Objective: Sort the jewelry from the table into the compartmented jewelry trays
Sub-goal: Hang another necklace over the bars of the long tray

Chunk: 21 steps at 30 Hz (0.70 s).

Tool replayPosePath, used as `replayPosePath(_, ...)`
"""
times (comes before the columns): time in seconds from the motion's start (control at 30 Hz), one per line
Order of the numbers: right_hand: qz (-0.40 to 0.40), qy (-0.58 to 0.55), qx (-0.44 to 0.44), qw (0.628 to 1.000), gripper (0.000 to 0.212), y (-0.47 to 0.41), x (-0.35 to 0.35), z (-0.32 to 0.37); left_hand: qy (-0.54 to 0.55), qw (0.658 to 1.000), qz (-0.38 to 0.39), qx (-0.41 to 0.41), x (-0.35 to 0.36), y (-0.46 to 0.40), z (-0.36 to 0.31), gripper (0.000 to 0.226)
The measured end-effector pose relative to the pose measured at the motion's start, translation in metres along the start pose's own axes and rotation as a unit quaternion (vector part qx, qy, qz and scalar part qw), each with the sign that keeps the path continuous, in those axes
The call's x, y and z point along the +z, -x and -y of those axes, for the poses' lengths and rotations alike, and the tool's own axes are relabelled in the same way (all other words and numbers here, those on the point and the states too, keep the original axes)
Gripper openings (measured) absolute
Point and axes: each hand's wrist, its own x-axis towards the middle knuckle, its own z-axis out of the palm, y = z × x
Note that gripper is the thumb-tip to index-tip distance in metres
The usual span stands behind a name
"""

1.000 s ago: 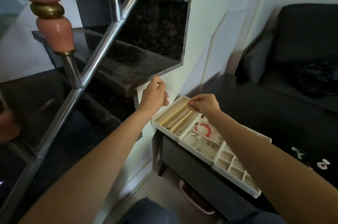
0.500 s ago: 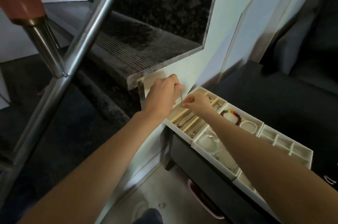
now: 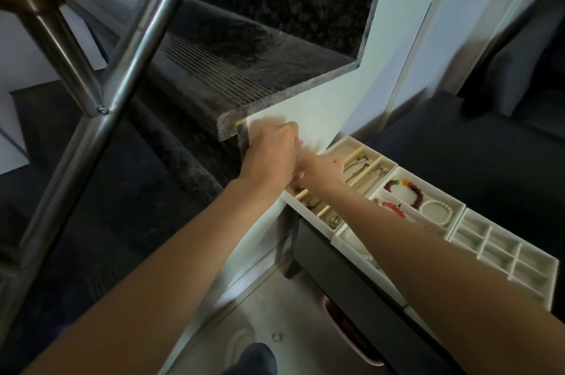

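Both hands — left hand (image 3: 270, 154), right hand (image 3: 321, 169) — curled over the tray (image 3: 388, 160) at 12 o'clock; can't tell what they're pinching. Chains there look light, tangly — grab by the clasp.
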Motion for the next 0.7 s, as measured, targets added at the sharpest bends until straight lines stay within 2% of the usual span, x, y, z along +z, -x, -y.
replayPosePath(0.1, -0.016, -0.023, 0.012, 1.000, 0.013, 0.001, 0.001, -0.002, -0.030, 1.000, -0.005, -0.005, 0.004, -0.004, 0.001, 0.016)
replayPosePath(0.2, -0.021, -0.153, 0.012, 0.988, 0.019, 0.004, -0.021, -0.013, -0.053, 0.998, -0.009, -0.015, 0.007, -0.008, -0.002, 0.017)
replayPosePath(0.3, 0.028, -0.347, -0.037, 0.937, 0.028, 0.022, -0.058, -0.021, -0.034, 0.999, 0.015, -0.024, 0.007, -0.013, -0.010, 0.017)
replayPosePath(0.37, 0.087, -0.413, -0.057, 0.905, 0.035, 0.035, -0.078, -0.023, -0.038, 0.999, 0.024, -0.022, 0.008, -0.017, -0.015, 0.016)
replayPosePath(0.47, 0.106, -0.429, -0.063, 0.895, 0.032, 0.039, -0.089, -0.023, -0.024, 0.999, 0.037, -0.016, 0.007, -0.023, -0.022, 0.015)
replayPosePath(0.6, 0.042, -0.389, -0.037, 0.919, 0.011, 0.032, -0.090, -0.030, 0.014, 0.999, 0.046, -0.007, 0.005, -0.027, -0.029, 0.020)
replayPosePath(0.7, 0.010, -0.380, -0.018, 0.925, 0.008, 0.022, -0.090, -0.039, 0.038, 0.997, 0.062, -0.013, 0.009, -0.032, -0.031, 0.019)
